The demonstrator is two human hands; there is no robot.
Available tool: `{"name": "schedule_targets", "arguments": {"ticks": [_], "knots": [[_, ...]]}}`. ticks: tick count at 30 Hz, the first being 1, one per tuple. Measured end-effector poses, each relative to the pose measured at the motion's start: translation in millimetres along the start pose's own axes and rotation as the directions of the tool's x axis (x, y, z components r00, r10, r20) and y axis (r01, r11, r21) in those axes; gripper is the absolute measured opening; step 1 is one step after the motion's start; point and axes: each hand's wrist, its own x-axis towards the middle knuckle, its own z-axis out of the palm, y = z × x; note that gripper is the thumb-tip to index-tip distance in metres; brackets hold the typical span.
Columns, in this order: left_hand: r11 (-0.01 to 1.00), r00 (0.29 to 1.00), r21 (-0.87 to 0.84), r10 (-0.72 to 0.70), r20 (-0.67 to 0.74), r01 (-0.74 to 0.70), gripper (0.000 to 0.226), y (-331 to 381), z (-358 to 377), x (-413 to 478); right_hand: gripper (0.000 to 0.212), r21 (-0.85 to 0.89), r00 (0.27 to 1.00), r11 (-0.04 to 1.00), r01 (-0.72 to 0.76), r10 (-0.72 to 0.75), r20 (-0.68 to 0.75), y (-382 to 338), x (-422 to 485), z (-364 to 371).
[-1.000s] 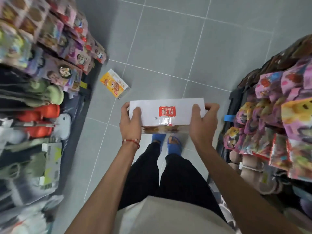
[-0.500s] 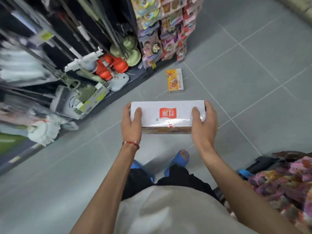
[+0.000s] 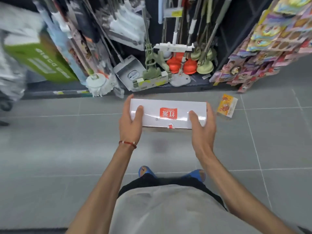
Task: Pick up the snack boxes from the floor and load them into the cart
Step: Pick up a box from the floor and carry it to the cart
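A long white snack box (image 3: 168, 114) with a red logo is held level in front of me, above the grey floor. My left hand (image 3: 130, 119) grips its left end, thumb on top and fingers round the far edge. My right hand (image 3: 202, 125) grips its right end the same way. A small yellow snack box (image 3: 227, 105) lies on the floor tiles just right of the held box, near the shelf base. No cart shows clearly; a blurred wheel (image 3: 5, 105) sits at the far left edge.
A shelf of mops, plungers (image 3: 182, 65) and cleaning tools stands straight ahead. Hanging snack packets (image 3: 270, 48) fill the rack at upper right. A green box (image 3: 40, 58) and blurred goods are at upper left. Grey tiled floor (image 3: 67, 149) spreads around my blue sandals.
The view has swung left, so the cleaning-tool shelf now faces me and the yellow box has shifted to the right of the held box. Both hands keep their grip on the white box.
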Motion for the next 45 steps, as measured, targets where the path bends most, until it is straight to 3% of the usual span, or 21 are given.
{"name": "schedule_targets", "arguments": {"ticks": [4, 8, 13, 27, 31, 37, 45], "knots": [[1.000, 0.993, -0.014, -0.023, -0.111, 0.022, 0.045, -20, -86, 13, 0.033, 0.065, 0.995, 0.997, 0.036, -0.042, 0.096, -9, -26, 82], [0.999, 0.972, 0.012, -0.049, -0.228, 0.053, 0.055, -36, -158, 17, 0.057, 0.031, 0.970, 0.998, 0.063, -0.068, 0.232, -19, -47, 154], [0.989, 0.911, -0.012, -0.140, -0.387, 0.147, 0.058, -53, -233, 21, 0.061, -0.014, 0.921, 0.996, 0.086, -0.074, 0.382, -29, -67, 242], [0.934, 0.579, -0.193, -0.339, -0.741, 0.301, 0.056, -100, -443, 99, 0.057, -0.070, 0.640, 0.987, 0.144, -0.039, 0.767, -74, -116, 540], [0.920, 0.472, -0.261, -0.377, -0.797, 0.293, 0.055, -109, -502, 119, 0.057, -0.070, 0.526, 0.980, 0.184, -0.037, 0.850, -92, -140, 622], [0.896, 0.323, -0.342, -0.425, -0.845, 0.284, 0.055, -146, -604, 141, 0.055, -0.083, 0.416, 0.967, 0.240, -0.025, 0.909, -103, -198, 744], [0.869, 0.265, -0.413, -0.481, -0.836, 0.274, 0.054, -197, -772, 171, 0.055, -0.096, 0.355, 0.949, 0.300, -0.017, 0.935, -109, -305, 901]]}}
